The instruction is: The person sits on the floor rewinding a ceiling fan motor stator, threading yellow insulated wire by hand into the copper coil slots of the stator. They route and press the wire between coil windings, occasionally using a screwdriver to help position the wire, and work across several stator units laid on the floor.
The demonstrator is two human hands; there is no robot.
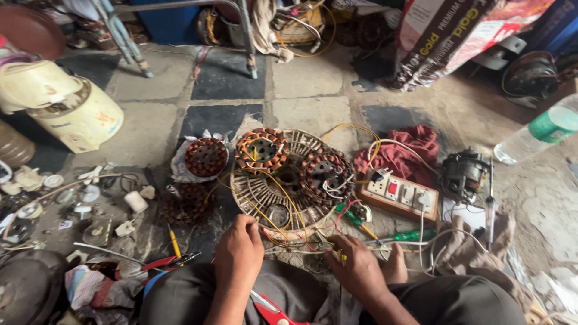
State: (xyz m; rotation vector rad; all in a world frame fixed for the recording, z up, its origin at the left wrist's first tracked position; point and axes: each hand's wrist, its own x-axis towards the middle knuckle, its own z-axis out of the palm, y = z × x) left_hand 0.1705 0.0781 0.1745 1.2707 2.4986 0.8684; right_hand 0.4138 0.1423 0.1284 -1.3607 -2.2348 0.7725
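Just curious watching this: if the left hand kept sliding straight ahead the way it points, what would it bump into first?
Probably the round wire fan guard lying just beyond the left hand, with yellow wires across it; the copper-wound stator sits farther along. Depth is hard to judge.

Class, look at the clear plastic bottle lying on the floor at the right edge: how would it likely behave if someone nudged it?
The plastic bottle lies on its side on the gritty floor, so it would probably roll. It looks mostly empty, so likely light and easily shoved. Its thin clear wall may dent under a squeeze.
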